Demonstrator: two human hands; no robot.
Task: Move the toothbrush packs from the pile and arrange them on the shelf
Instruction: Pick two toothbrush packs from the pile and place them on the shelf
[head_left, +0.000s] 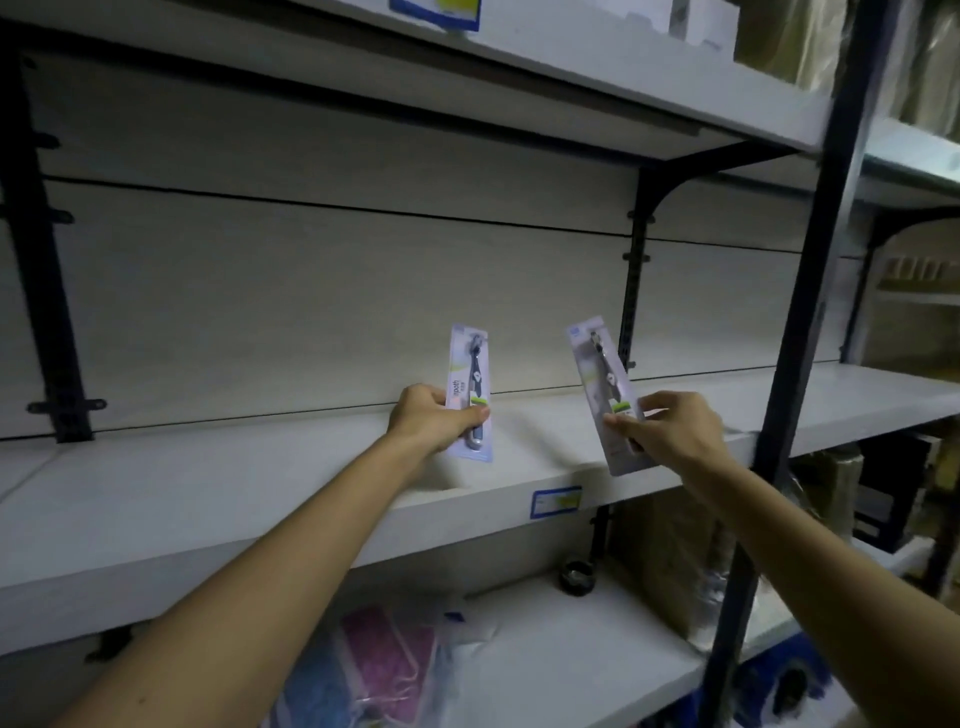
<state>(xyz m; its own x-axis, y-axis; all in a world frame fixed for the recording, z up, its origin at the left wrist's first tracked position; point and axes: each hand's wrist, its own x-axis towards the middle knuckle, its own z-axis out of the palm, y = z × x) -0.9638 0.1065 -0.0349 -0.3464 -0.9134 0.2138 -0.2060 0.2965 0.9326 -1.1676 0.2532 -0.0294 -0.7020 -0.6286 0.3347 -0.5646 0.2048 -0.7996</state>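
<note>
Two toothbrush packs are held up over the white middle shelf (260, 493). My left hand (431, 423) grips the lower half of one toothbrush pack (467, 364), which stands nearly upright with its bottom edge just above the shelf board. My right hand (670, 434) pinches the second toothbrush pack (600, 374) near its lower part; this pack leans to the left and hangs over the shelf's front edge. Each pack is a pale card with a dark brush under clear plastic. The pile is not in view.
A dark metal upright (795, 364) stands close to my right hand. A blue price label (556, 501) sits on the shelf's front edge. The lower shelf holds pink and blue bagged goods (379, 670), a dark tape roll (575, 574) and a brown wrapped box (670, 551).
</note>
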